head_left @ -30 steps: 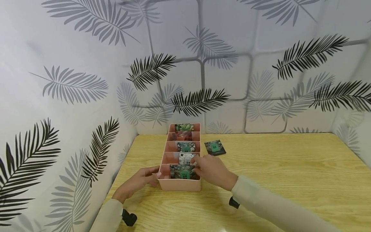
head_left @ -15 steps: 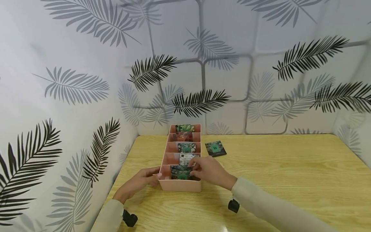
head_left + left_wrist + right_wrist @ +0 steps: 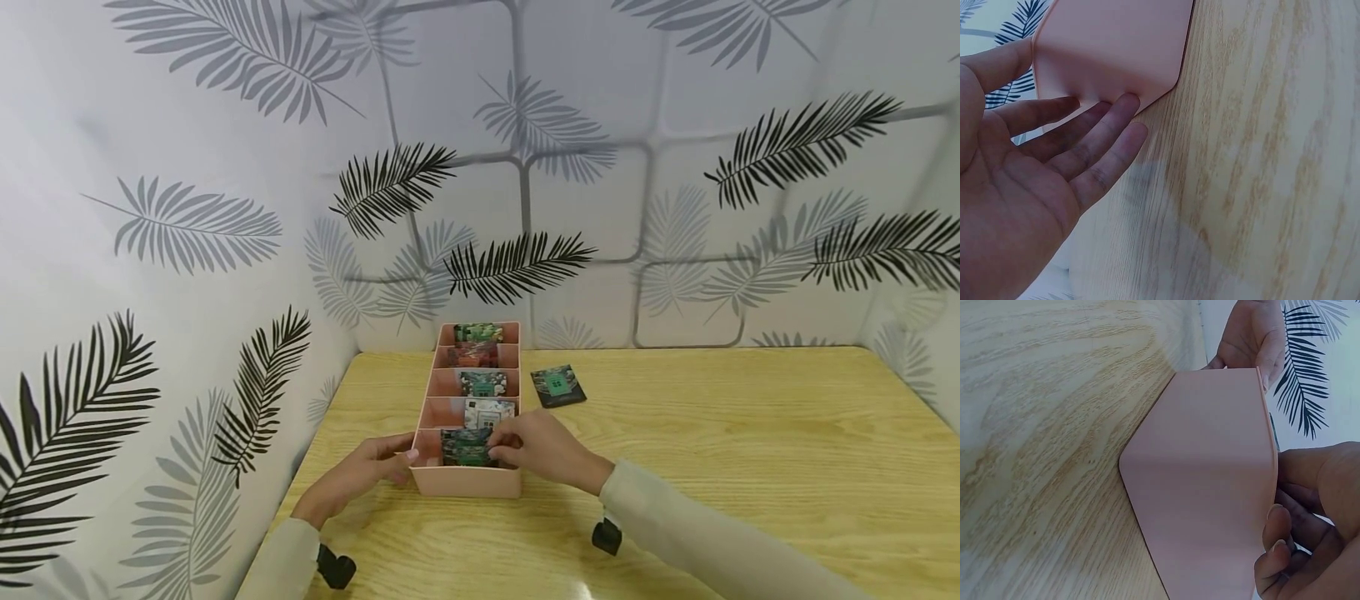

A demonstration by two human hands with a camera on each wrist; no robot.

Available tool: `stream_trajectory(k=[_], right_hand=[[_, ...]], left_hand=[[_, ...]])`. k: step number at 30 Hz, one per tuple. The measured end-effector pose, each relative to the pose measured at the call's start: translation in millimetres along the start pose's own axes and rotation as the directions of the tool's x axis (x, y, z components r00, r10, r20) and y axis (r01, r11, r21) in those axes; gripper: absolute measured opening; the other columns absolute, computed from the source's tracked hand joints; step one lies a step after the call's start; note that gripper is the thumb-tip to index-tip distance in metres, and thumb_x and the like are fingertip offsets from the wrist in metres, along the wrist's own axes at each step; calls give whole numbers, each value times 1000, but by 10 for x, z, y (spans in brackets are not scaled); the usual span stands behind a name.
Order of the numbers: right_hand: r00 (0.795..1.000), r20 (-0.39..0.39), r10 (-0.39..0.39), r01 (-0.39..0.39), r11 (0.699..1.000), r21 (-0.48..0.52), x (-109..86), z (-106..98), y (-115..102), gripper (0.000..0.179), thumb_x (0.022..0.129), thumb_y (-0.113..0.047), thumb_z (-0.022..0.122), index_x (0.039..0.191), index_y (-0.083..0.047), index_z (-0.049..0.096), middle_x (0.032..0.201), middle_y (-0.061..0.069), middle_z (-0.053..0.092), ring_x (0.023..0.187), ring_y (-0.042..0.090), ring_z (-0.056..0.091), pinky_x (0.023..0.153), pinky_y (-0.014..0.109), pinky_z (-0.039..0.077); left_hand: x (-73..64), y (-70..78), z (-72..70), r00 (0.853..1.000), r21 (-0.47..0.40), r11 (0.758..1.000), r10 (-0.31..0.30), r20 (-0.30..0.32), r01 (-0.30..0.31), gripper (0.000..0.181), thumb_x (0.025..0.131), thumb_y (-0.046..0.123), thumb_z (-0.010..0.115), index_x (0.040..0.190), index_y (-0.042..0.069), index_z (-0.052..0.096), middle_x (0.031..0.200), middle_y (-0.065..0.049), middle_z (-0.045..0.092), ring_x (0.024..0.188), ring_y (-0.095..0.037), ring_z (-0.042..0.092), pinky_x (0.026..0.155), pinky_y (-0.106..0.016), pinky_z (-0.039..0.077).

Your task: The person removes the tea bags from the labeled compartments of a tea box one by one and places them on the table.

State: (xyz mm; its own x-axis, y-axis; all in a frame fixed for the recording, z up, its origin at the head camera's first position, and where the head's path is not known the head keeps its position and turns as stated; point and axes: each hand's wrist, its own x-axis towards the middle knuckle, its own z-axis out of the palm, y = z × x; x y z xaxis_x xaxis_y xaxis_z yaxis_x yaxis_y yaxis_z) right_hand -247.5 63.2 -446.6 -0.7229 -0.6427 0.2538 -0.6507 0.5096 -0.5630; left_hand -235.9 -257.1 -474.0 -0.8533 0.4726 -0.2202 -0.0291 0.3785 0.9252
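Observation:
A long pink divider box (image 3: 467, 482) stands on the table, small flat packets upright in its compartments. My left hand (image 3: 365, 467) holds its near left corner, thumb over the rim and fingers against the outer wall; the left wrist view shows those fingers (image 3: 1104, 134) nearly straight. My right hand (image 3: 547, 447) reaches over the right rim into the nearest compartment and pinches the edge of a dark, green-patterned packet (image 3: 467, 447). In the right wrist view, its thumb and index finger go behind the box wall, which hides the fingertips; the other fingers (image 3: 1275, 550) are curled.
Behind the front compartment are a white packet (image 3: 491, 412), a dark one with a green label (image 3: 483, 384), a red one (image 3: 474, 354) and a green one (image 3: 480, 333). Another dark packet (image 3: 558, 386) lies flat on the table (image 3: 712, 467), right of the box. A leaf-patterned curtain (image 3: 585, 192) hangs behind.
My right hand has shifted slightly toward me, away from the white packet, which now shows more fully. The front packet's green label shows less. The left hand stays at the box corner.

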Motion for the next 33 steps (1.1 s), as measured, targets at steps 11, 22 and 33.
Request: stream_trajectory(k=[11, 22, 33], right_hand=[[1000, -23, 9, -7, 997, 77, -22, -57, -31, 11, 93, -23, 64, 99, -18, 73, 78, -7, 69, 58, 6, 59, 55, 22, 48], [989, -148, -15, 24, 998, 57, -32, -186, -20, 13, 94, -30, 62, 102, -28, 72, 81, -20, 63, 54, 9, 51, 50, 24, 44], [966, -257, 14, 15, 993, 113, -56, -322, -46, 14, 94, -28, 62, 106, -31, 69, 82, -17, 63, 52, 9, 46, 47, 26, 41]], left_hand=[[7, -1, 2, 1000, -2, 1000, 4, -3, -5, 67, 97, 44, 52, 150, 10, 30, 152, -13, 31, 115, -25, 56, 97, -49, 44], [5, -16, -10, 1000, -7, 1000, 12, 6, -12, 65, 97, 42, 52, 150, 10, 31, 152, -13, 31, 113, -25, 57, 96, -49, 44], [23, -19, -5, 1000, 11, 1000, 13, -2, -13, 66, 97, 43, 53, 150, 9, 32, 151, -13, 32, 112, -24, 57, 94, -48, 46]])
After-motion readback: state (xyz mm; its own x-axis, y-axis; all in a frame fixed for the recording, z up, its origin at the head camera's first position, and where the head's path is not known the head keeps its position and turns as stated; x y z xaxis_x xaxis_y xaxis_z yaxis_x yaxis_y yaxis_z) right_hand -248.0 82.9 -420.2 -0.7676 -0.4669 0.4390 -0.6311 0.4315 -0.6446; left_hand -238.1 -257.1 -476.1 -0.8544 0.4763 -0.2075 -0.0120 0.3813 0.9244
